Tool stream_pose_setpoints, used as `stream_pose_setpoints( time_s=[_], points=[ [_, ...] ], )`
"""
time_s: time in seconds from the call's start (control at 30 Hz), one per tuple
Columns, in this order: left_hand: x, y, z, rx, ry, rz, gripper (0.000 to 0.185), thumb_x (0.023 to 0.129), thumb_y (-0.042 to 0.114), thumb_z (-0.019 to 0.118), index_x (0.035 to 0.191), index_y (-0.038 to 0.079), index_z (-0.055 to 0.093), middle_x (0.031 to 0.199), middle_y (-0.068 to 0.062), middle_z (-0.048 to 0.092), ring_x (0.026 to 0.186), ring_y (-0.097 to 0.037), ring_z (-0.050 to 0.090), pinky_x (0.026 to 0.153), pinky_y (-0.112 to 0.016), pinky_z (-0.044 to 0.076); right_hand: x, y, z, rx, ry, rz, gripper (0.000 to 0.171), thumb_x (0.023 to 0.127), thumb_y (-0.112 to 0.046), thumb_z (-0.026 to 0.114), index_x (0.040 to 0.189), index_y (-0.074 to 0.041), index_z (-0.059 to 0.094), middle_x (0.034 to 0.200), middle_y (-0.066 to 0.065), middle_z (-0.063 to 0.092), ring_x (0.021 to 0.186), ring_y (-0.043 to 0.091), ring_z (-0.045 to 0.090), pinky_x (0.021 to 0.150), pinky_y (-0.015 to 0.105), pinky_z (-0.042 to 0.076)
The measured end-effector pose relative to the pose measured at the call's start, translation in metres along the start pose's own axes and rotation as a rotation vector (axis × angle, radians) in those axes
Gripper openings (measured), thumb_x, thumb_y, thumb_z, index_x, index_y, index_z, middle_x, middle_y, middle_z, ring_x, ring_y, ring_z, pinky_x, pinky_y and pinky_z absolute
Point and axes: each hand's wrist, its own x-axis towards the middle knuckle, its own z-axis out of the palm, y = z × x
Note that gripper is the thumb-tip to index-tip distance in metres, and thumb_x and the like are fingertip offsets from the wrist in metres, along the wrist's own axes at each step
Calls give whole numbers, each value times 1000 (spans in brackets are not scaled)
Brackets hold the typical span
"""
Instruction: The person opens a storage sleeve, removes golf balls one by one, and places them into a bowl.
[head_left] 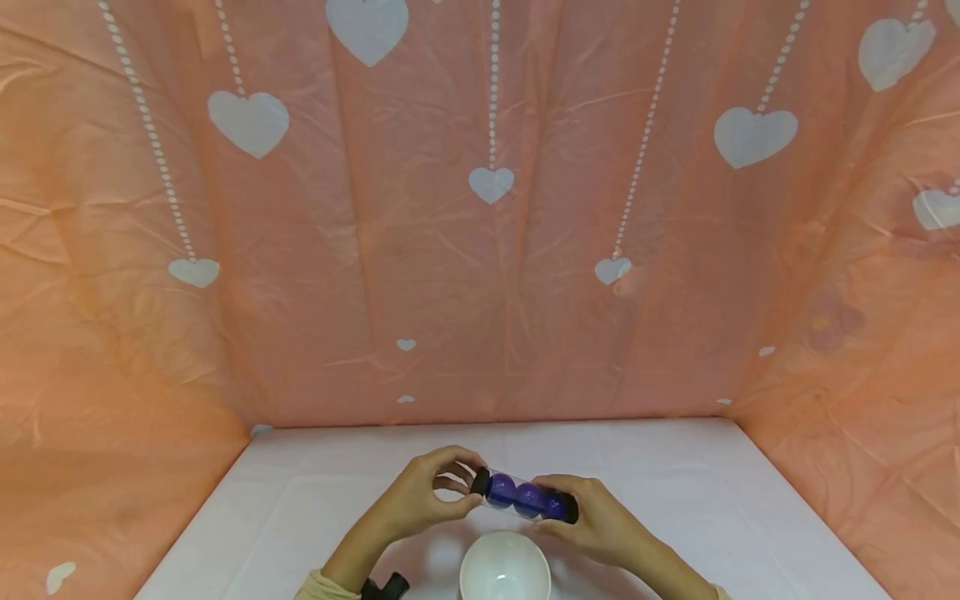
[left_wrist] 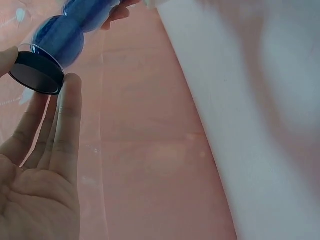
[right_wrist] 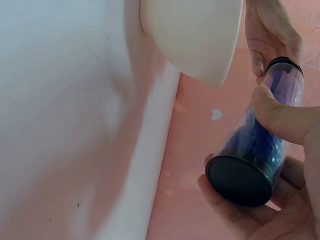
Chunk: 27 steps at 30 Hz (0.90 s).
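Note:
A clear plastic tube with black caps at both ends holds three purple balls and lies level above the white table. My left hand pinches the black cap at the tube's left end between thumb and fingertips. My right hand is curled round the tube's right end, with its thumb across the tube and the other black cap against the palm. A white bowl stands on the table just in front of the tube, between my wrists.
A pink sheet printed with white hearts hangs behind the table and down both sides. The bowl shows close in the right wrist view. A dark strap sits on my left wrist.

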Motion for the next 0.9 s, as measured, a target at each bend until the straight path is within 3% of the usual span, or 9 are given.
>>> stream_pose_setpoints(
  time_s=[0.17, 0.4, 0.57, 0.9],
  points=[
    [0, 0, -2, -16, 1, -2, 37, 94, 15, 86, 127, 12, 70, 120, -8, 73, 105, -19, 73, 92, -31, 63, 0, 1, -1, -18, 11, -8, 40, 92, -24, 88, 126, -8, 75, 117, 6, 78, 101, 6, 69, 88, 31, 62],
    [-1, -1, -6, 38, 19, 19, 45, 95, 15, 84, 137, 11, 70, 125, -7, 73, 106, -17, 72, 93, -34, 63, 0, 3, -3, -47, 34, -12, 40, 91, -25, 89, 126, -10, 75, 117, 4, 79, 99, 4, 68, 87, 32, 62],
    [-2, -3, -10, 79, 33, 41, 39, 96, 15, 83, 132, 13, 71, 119, -6, 75, 104, -16, 73, 92, -35, 63, -1, 4, -7, -56, 40, -11, 42, 92, -30, 88, 125, -9, 75, 117, 4, 78, 100, 5, 68, 89, 32, 62],
    [-2, -7, -14, 137, 60, 21, 38, 93, 19, 87, 127, 18, 70, 115, 1, 75, 102, -11, 72, 92, -33, 63, -1, 7, -11, -81, 28, -2, 42, 93, -31, 88, 126, -8, 75, 118, 4, 78, 102, 5, 68, 90, 32, 61]
  ],
)
